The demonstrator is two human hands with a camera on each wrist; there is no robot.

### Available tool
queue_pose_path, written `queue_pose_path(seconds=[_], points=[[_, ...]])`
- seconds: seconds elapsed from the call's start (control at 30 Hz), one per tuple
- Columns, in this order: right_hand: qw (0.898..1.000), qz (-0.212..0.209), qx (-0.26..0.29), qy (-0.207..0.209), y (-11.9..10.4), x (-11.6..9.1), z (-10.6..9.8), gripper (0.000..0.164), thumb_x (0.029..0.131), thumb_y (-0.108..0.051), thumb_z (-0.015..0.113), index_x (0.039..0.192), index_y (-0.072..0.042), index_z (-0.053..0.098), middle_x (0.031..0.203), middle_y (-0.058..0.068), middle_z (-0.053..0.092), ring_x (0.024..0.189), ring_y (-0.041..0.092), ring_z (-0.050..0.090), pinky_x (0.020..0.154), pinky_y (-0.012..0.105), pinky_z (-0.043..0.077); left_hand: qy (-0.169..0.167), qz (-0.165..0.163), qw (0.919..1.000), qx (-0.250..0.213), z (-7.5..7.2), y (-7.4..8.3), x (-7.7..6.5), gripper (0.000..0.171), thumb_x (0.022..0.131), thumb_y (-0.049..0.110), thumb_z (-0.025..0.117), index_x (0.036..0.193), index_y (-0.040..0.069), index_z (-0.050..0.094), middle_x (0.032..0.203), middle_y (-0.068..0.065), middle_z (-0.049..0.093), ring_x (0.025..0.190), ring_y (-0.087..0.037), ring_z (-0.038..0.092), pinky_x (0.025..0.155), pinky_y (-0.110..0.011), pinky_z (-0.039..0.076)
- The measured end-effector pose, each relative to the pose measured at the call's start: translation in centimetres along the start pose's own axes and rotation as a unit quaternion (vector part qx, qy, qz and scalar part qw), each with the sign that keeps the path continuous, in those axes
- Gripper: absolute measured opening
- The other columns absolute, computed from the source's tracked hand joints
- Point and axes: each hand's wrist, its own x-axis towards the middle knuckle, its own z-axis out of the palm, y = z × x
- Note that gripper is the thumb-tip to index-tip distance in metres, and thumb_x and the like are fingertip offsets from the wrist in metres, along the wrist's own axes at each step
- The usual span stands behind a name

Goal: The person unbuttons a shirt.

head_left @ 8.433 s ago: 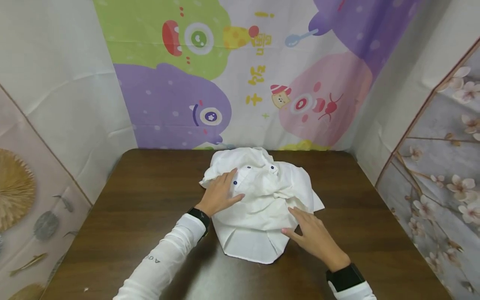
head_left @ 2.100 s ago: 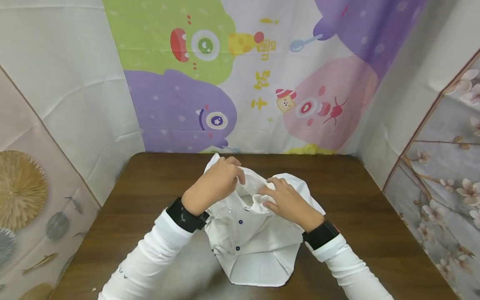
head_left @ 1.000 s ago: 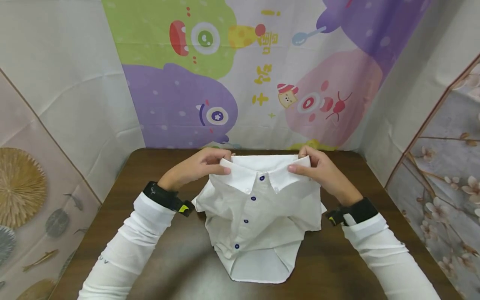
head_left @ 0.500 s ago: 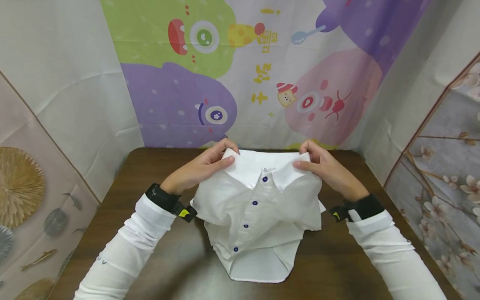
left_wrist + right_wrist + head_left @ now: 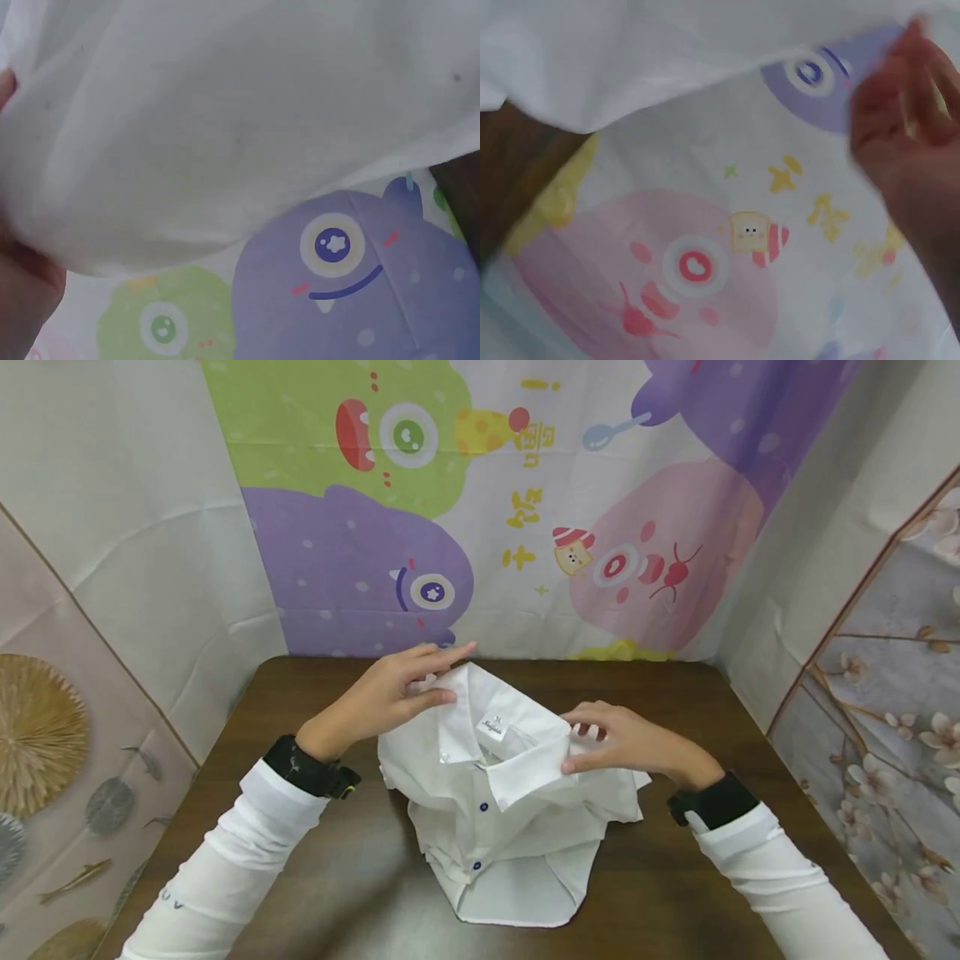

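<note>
A white button-up shirt [image 5: 532,827] with dark blue buttons lies bunched front-up on the table, its hem toward me. The collar [image 5: 528,770] stands raised and slants down to the right, baring a label [image 5: 492,725] inside the neck. My left hand [image 5: 378,697] is at the collar's left side, fingers fairly straight and spread, thumb against the cloth. At the right collar edge, my right hand [image 5: 637,745] pinches the fabric between thumb and fingers. White cloth fills much of the left wrist view; the right hand [image 5: 911,142] looks blurred at the cloth's edge in its wrist view.
The brown wooden table [image 5: 300,827] reaches back to a cartoon-printed curtain [image 5: 517,602]. Patterned side hangings, one with fan shapes [image 5: 37,735] and one with blossoms [image 5: 900,727], flank it. Both wrists wear black bands [image 5: 307,768].
The collar, earlier held up level by both hands, has tilted and turned, its right side lower and nearer. The right hand moved down and left; the left hand's fingers straightened.
</note>
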Motion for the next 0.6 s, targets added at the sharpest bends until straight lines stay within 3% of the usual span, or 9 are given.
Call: queue_pose_path(seconds=[0.1,0.17,0.23,0.27,0.37,0.47,0.53,0.6], points=[[0.994,-0.026,-0.108,0.005,0.4,0.2,1.6,0.070,0.068,-0.051,0.076,0.127,-0.018,0.055,0.130,0.004,0.050,0.121,0.026,0.040,0.098,0.052,0.034,0.027,0.002,0.9989,0.039,0.2,0.2,-0.2,0.049,0.086,0.012,0.065,0.133,0.010,0.051,0.101,-0.003,0.057,0.079,-0.012,0.047,0.069,-0.026,0.041],[0.982,-0.065,-0.174,0.025,0.9,0.4,2.5,0.057,0.070,-0.044,0.077,0.116,-0.015,0.060,0.131,0.009,0.050,0.128,0.033,0.037,0.102,0.059,0.028,0.048,-0.007,0.9968,0.063,0.2,0.2,-0.4,0.042,0.086,0.010,0.064,0.127,0.007,0.057,0.098,-0.005,0.057,0.079,-0.014,0.049,0.069,-0.028,0.042],[0.971,-0.095,-0.211,0.054,1.5,0.5,2.9,0.036,0.073,-0.032,0.077,0.100,-0.013,0.063,0.124,0.010,0.057,0.126,0.034,0.043,0.104,0.061,0.026,0.072,-0.024,0.9932,0.088,0.2,0.0,-0.5,0.031,0.086,0.010,0.064,0.116,0.005,0.062,0.095,-0.006,0.056,0.080,-0.015,0.051,0.070,-0.030,0.043],[0.966,-0.103,-0.226,0.070,1.8,0.5,2.8,0.026,0.075,-0.027,0.076,0.093,-0.012,0.063,0.109,0.007,0.063,0.115,0.030,0.054,0.104,0.060,0.026,0.085,-0.034,0.9905,0.102,0.2,-0.2,-0.6,0.024,0.086,0.011,0.064,0.110,0.006,0.064,0.093,-0.006,0.056,0.079,-0.016,0.051,0.069,-0.030,0.043],[0.959,-0.090,-0.241,0.120,2.8,0.2,1.7,0.016,0.080,-0.021,0.072,0.081,-0.012,0.059,0.074,-0.002,0.062,0.093,0.027,0.064,0.105,0.056,0.029,0.120,-0.066,0.9811,0.137,-0.1,-1.0,-1.0,0.014,0.088,0.016,0.063,0.099,0.008,0.061,0.088,-0.004,0.056,0.077,-0.016,0.052,0.068,-0.032,0.042],[0.948,-0.053,-0.275,0.152,3.8,-0.8,-0.1,0.024,0.083,-0.029,0.068,0.075,-0.011,0.054,0.052,-0.009,0.038,0.062,0.020,0.058,0.101,0.052,0.036,0.152,-0.101,0.9716,0.151,-0.3,-1.7,-1.5,0.013,0.091,0.020,0.059,0.101,0.012,0.057,0.078,-0.003,0.053,0.069,-0.017,0.048,0.062,-0.032,0.038],[0.942,-0.022,-0.295,0.155,4.4,-1.6,-1.2,0.030,0.083,-0.030,0.068,0.068,-0.013,0.049,0.051,-0.008,0.033,0.054,0.016,0.051,0.083,0.042,0.048,0.175,-0.120,0.9660,0.148,-0.4,-2.1,-1.8,0.014,0.092,0.021,0.057,0.103,0.013,0.056,0.071,-0.003,0.049,0.064,-0.017,0.045,0.059,-0.031,0.035],[0.948,0.032,-0.295,0.118,4.7,-2.5,-2.3,0.033,0.084,-0.029,0.066,0.063,-0.014,0.046,0.050,-0.007,0.031,0.048,0.011,0.041,0.063,0.033,0.044,0.192,-0.129,0.9618,0.147,-0.4,-2.3,-2.0,0.013,0.093,0.022,0.055,0.104,0.014,0.055,0.066,-0.003,0.046,0.061,-0.017,0.042,0.057,-0.030,0.032]])
